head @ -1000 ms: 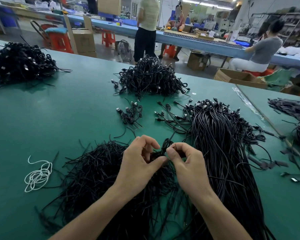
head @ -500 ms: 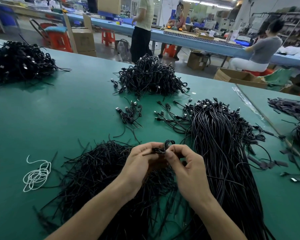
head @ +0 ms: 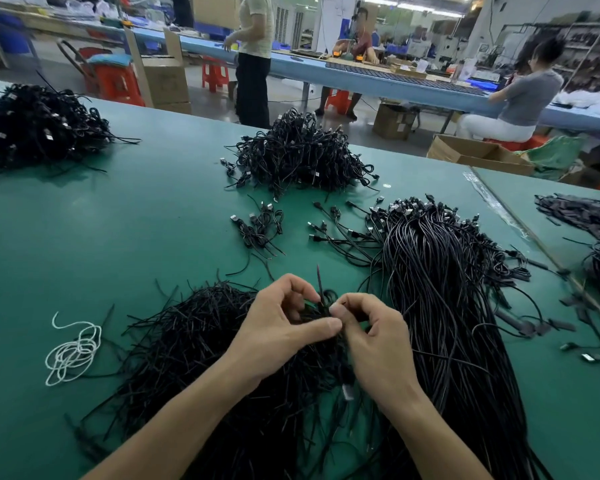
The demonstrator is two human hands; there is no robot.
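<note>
1. Head view, layout: the table (head: 118,220) seems set up for easy reach. The tie heap (head: 187,341) lies under the left forearm. The loose cables (head: 447,289) lie straight just beside the right arm. A few bundled ones (head: 260,226) sit ahead, with the done pile (head: 298,157) farther back, out of the way.
2. Head view, the work: a small folded cable (head: 329,296) is held above the near edge of the tie heap, between the two hands. A tie (head: 319,280) stands up from it, probably so its ends can be twisted tight.
3. Left hand (head: 281,327): fingers curled. The thumb reaches across to the bundle and pinches it against the fingertips, probably to steady the loops.
4. Right hand (head: 378,341): also curled, with thumb and forefinger pinching at the tie's base. The other fingers are tucked and loose.
5. How many turns the tie has cannot be told.
</note>
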